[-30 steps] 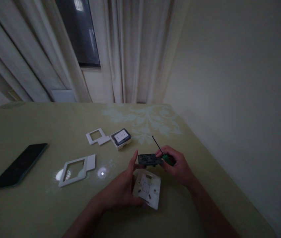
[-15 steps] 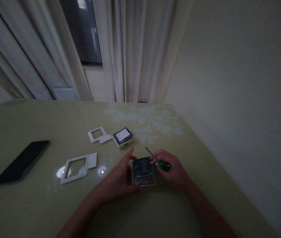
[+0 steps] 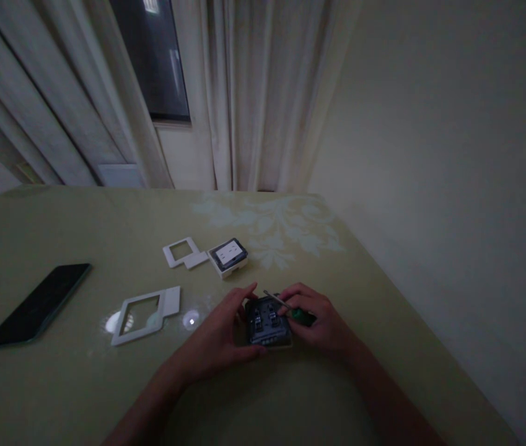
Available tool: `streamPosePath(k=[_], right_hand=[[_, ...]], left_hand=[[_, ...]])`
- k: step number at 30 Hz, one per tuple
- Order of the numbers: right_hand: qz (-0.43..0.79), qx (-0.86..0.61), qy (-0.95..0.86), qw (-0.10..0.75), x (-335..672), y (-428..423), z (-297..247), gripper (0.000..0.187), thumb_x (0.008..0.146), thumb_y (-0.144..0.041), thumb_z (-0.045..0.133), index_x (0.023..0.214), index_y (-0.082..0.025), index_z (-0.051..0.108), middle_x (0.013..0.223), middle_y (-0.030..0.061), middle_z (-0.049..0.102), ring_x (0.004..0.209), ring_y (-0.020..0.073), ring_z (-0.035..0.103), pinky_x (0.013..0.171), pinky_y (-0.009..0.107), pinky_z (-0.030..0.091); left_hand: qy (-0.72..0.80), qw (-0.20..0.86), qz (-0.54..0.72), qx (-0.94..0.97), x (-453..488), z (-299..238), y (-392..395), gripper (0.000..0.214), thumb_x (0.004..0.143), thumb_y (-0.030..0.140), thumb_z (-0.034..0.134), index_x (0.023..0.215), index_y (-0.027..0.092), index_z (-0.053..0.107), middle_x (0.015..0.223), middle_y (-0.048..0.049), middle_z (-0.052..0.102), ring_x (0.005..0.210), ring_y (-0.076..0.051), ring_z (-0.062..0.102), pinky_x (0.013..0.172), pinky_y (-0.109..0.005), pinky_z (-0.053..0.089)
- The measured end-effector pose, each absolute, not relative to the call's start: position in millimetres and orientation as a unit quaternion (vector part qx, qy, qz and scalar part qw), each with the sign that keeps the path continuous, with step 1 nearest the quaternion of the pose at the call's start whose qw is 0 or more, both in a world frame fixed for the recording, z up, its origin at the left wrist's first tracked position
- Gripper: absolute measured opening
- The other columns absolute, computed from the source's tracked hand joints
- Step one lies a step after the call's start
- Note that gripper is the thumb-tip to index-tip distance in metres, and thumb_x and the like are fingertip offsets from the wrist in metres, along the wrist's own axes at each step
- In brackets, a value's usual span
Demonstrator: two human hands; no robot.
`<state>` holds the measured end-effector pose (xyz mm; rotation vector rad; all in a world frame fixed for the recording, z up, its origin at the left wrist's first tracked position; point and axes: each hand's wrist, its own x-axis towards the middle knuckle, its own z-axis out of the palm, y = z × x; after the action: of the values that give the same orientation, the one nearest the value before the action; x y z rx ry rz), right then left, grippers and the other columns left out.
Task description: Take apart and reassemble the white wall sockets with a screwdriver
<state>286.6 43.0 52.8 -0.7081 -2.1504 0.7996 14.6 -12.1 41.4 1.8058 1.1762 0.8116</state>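
Observation:
My left hand [image 3: 225, 331] grips a square wall socket unit from its left side, thumb along the near edge and fingers at the far corner. The dark socket module [image 3: 267, 325] lies over a pale box, of which only a thin rim shows along the near side. Its upper face bears dark fittings and small metal parts. My right hand [image 3: 321, 319] is closed on a screwdriver [image 3: 302, 317] with a green handle. The shaft points up and left above the module's far part. Some right fingertips are at the module's right edge; whether they press on it is unclear.
Beyond my hands sits another socket [image 3: 229, 255] with a white face on a pale box. Beside it lie a small white frame [image 3: 167, 257] and a plate [image 3: 196, 260]. A larger white frame [image 3: 121, 322] and a dark tablet-like slab [image 3: 37, 303] lie to the left.
The dark module has tipped down toward me and now covers the box opening that showed before. My right hand has lowered the screwdriver slightly and brought it left, over the module.

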Motion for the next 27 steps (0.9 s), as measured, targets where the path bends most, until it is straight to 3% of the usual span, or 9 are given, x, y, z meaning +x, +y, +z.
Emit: streamPosePath(k=[5,12,17,19,23,27], right_hand=[[0.313,-0.273,-0.838,0.355,289,43,53,0.024,0.087,-0.006,0.071,0.102,-0.024,0.075,0.115,0.0072,0.072,0.107,0.0201,0.072,0.095,0.032,0.056],[0.333,-0.278,-0.844,0.317,294,42,61,0.021,0.084,-0.008,0.073,0.098,-0.023,0.073,0.114,0.007,0.069,0.105,0.0206,0.07,0.092,0.032,0.055],[0.354,-0.3,-0.834,0.299,297,43,64,0.02,0.092,-0.017,0.074,0.111,-0.023,0.073,0.122,0.0093,0.067,0.112,0.0233,0.068,0.098,0.036,0.054],[0.369,-0.299,-0.83,0.294,298,45,64,0.034,0.089,-0.026,0.083,0.121,-0.024,0.071,0.126,0.0103,0.066,0.117,0.026,0.067,0.1,0.039,0.054],[0.396,-0.301,-0.827,0.263,298,46,64,0.078,0.07,-0.046,0.102,0.136,-0.024,0.067,0.131,0.0114,0.066,0.122,0.0308,0.065,0.105,0.044,0.053],[0.396,-0.294,-0.835,0.245,297,46,63,0.087,0.067,-0.046,0.104,0.142,-0.024,0.065,0.134,0.0123,0.064,0.126,0.0324,0.064,0.11,0.047,0.051]], left_hand=[[0.459,0.341,0.336,0.748,14,39,-10,0.097,0.08,0.028,0.087,0.163,0.033,0.037,0.157,-0.0115,0.054,0.145,-0.038,0.05,0.124,-0.062,0.04],[0.436,0.38,0.329,0.747,13,37,-5,0.091,0.08,0.029,0.089,0.158,0.03,0.042,0.156,-0.0124,0.057,0.144,-0.035,0.056,0.125,-0.057,0.042],[0.436,0.383,0.323,0.748,13,40,-4,0.089,0.078,0.031,0.094,0.154,0.032,0.049,0.156,-0.0121,0.058,0.145,-0.037,0.056,0.124,-0.058,0.044],[0.431,0.387,0.323,0.749,13,40,-4,0.089,0.076,0.035,0.097,0.152,0.032,0.051,0.155,-0.0121,0.059,0.144,-0.038,0.057,0.123,-0.057,0.045],[0.427,0.362,0.317,0.765,15,39,-5,0.081,0.078,0.039,0.095,0.148,0.032,0.055,0.152,-0.0106,0.061,0.14,-0.035,0.06,0.12,-0.052,0.049],[0.439,0.315,0.316,0.78,18,41,-8,0.073,0.081,0.037,0.091,0.145,0.03,0.056,0.149,-0.0107,0.064,0.135,-0.034,0.064,0.116,-0.048,0.053]])
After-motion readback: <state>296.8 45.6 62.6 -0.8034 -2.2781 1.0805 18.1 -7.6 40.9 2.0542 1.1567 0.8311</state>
